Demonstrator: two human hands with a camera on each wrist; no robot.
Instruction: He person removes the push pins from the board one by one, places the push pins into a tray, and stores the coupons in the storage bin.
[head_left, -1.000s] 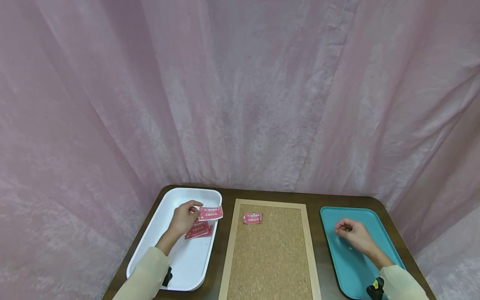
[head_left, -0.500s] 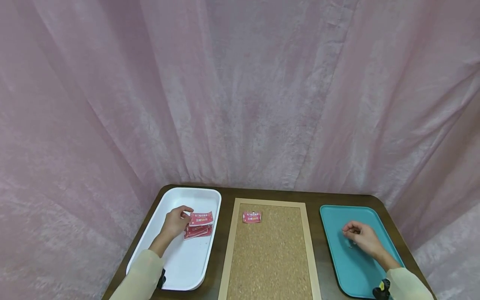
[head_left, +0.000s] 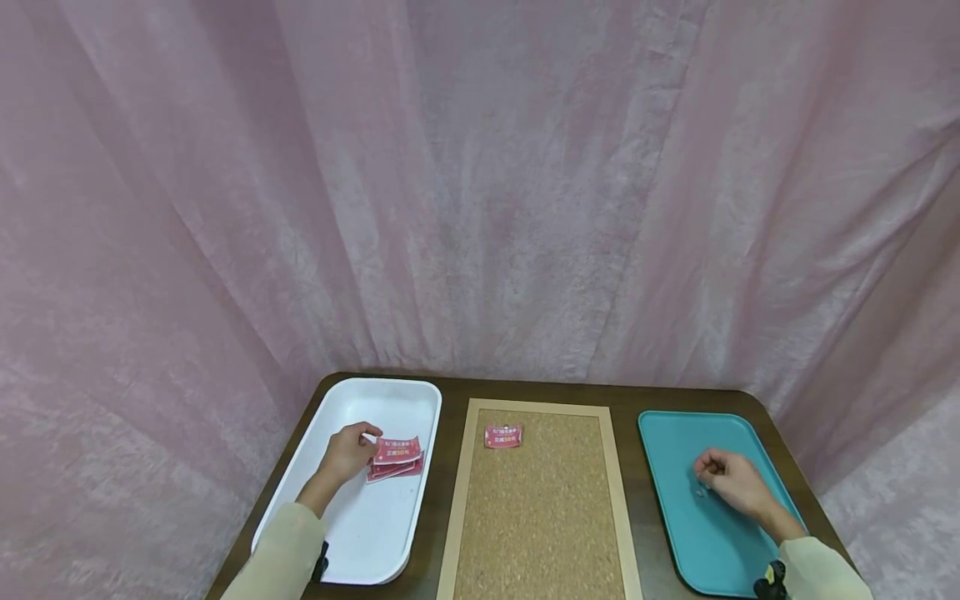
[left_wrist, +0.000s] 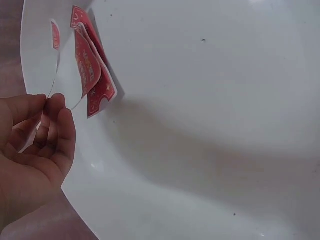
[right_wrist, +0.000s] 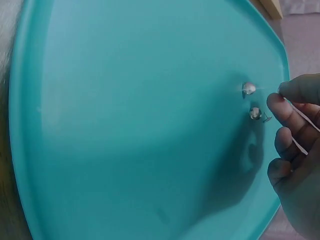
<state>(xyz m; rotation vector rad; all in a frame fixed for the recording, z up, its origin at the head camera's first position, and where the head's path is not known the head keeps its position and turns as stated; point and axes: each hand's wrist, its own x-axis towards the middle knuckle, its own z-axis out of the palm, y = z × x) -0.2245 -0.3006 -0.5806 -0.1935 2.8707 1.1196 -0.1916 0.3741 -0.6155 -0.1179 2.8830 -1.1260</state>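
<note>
My left hand (head_left: pixel 345 454) pinches a red printed coupon (head_left: pixel 397 451) between thumb and fingers, above the white tray (head_left: pixel 367 542). Seen nearly edge-on in the left wrist view, the thin held coupon rises from the fingertips. Several more red coupons (left_wrist: pixel 100 82) lie overlapped in that tray, just beside and below it. My right hand (head_left: pixel 737 482) is low over the teal tray (head_left: pixel 712 558), thumb and index tips brought close together. Right by those fingertips, shiny thumbtacks (right_wrist: pixel 255 113) lie on the tray; I cannot tell whether one is between the fingers.
Between the two trays lies a wood-framed cork board (head_left: pixel 543 517), with one red coupon (head_left: pixel 502 437) fixed near its upper left corner. Everything stands on a dark brown table (head_left: pixel 525 388). Pink curtain (head_left: pixel 480 192) hangs behind it.
My left hand has shifted left and down, bringing the held coupon over the loose coupons. The right hand has moved right and slightly nearer over the teal tray.
</note>
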